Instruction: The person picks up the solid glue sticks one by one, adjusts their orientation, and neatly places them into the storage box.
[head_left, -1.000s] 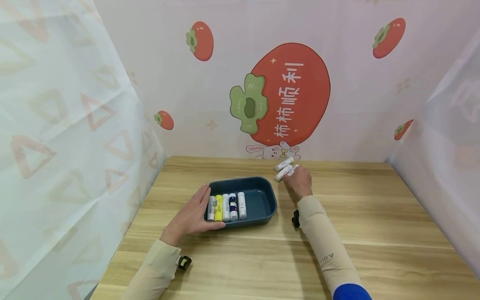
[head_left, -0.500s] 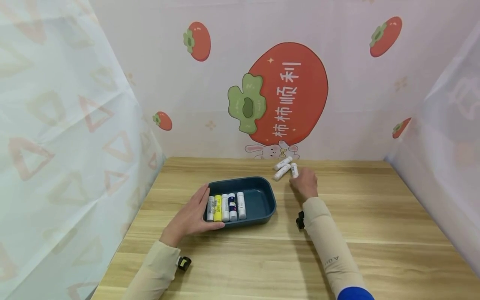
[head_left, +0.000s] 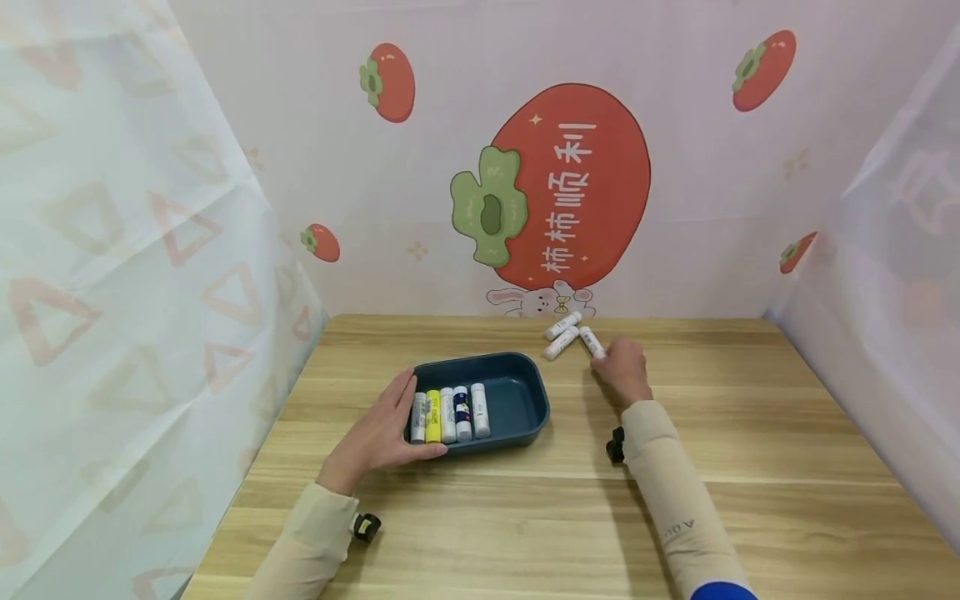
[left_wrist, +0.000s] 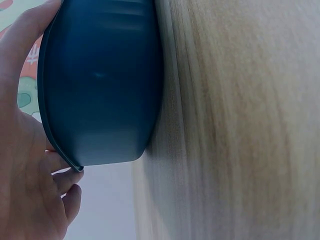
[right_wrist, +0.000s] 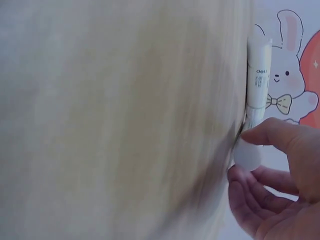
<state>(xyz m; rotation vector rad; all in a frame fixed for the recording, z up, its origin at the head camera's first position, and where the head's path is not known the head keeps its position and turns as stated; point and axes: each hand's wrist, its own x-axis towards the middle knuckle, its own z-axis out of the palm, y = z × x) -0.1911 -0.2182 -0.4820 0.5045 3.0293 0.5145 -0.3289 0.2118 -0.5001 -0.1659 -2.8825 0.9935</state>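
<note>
My left hand (head_left: 375,437) grips the left end of a dark blue tray (head_left: 517,406), thumb along the near rim and fingers at the far side. In the tray stand out several glue sticks side by side: grey-white, yellow (head_left: 432,417), white, navy (head_left: 461,414) and white (head_left: 480,411). Right of the tray, my right hand (head_left: 626,372) pinches the near end of a white glue stick (head_left: 591,341) between thumb and fingers. Its round end (right_wrist: 248,156) shows in the right wrist view. Two white glue sticks (head_left: 562,342) (head_left: 563,324) lie just left of it.
Wooden table (head_left: 495,533) lies under everything. A wall sheet (head_left: 697,208) with printed persimmons rises directly behind the loose glue sticks. Patterned sheets also hang at the left (head_left: 150,292) and right sides. The tray's right part has bare floor.
My right hand has drawn slightly right, turning the pinched glue stick away from the other two so that its near end points right. The left hand keeps its grip on the tray.
</note>
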